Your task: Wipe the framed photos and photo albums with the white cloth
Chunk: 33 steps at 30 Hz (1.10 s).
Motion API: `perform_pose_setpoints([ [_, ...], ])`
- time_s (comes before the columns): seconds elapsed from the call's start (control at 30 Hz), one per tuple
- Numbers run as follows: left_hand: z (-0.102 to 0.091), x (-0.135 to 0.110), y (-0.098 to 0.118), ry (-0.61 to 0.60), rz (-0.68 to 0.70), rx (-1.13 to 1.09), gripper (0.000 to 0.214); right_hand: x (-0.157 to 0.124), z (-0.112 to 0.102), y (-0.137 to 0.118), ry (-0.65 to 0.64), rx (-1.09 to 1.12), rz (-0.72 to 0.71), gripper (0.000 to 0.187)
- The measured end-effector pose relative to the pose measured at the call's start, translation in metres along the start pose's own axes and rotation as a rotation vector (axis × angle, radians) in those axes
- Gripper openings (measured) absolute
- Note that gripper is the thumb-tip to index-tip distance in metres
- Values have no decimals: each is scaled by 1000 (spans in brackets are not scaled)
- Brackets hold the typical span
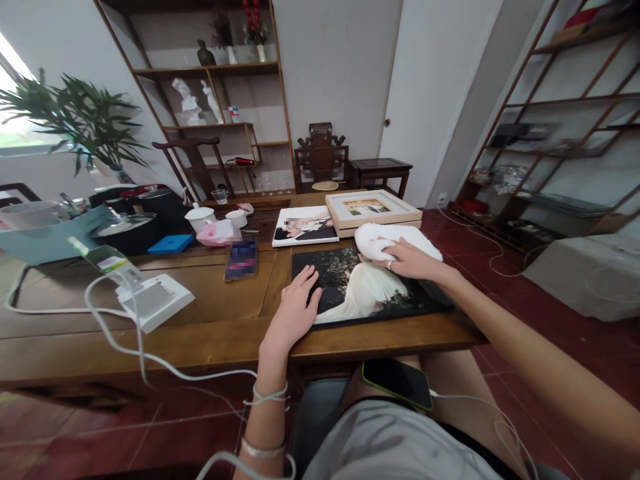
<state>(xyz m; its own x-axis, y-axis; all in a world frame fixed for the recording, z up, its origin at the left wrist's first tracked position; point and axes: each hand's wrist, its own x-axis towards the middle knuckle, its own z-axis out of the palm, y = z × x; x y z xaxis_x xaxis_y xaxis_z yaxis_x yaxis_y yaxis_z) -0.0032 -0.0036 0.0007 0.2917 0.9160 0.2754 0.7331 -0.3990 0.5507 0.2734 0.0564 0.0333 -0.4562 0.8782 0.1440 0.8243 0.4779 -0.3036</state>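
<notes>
A large dark photo print (pixel 365 293) lies flat on the wooden table (pixel 210 333) in front of me. My left hand (pixel 295 310) rests flat on its left edge, fingers spread, holding nothing. My right hand (pixel 407 259) presses a white cloth (pixel 387 239) onto the print's upper right part, fingers curled over the cloth. Behind the print lie a second photo print (pixel 305 225) and a stack of pale framed pictures (pixel 373 210).
A phone (pixel 241 259) lies left of the print. A white power strip (pixel 153 300) with cables, a blue tray (pixel 171 243), cups and dark pots fill the table's left. Another phone (pixel 397 381) lies on my lap. Shelves and chairs stand behind and right.
</notes>
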Motion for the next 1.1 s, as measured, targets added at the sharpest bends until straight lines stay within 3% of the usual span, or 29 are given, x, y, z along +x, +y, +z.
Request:
perform_pose_setpoints([
  [0.23, 1, 0, -1, -1, 7, 8, 41, -71, 4, -59, -97, 32, -121, 20],
  [0.3, 1, -1, 0, -4, 4, 11, 41, -91, 3, -74, -136, 58, -139, 22],
  [0.43, 1, -1, 1, 2, 5, 8, 40, -104, 0, -83, -175, 119, -136, 26],
  [0.57, 1, 0, 0, 1, 8, 7, 39, -86, -5, -62, -170, 194, -71, 19],
  [0.7, 0, 0, 0, -9, 9, 8, 40, -55, -4, -29, -99, 141, -26, 34],
  [0.83, 0, 0, 0, -10, 6, 9, 41, -26, -3, -6, -12, 88, -27, 37],
  [1.1, 0, 0, 0, -11, 8, 16, 40, 14, -3, -7, 44, 2, 26, 40],
])
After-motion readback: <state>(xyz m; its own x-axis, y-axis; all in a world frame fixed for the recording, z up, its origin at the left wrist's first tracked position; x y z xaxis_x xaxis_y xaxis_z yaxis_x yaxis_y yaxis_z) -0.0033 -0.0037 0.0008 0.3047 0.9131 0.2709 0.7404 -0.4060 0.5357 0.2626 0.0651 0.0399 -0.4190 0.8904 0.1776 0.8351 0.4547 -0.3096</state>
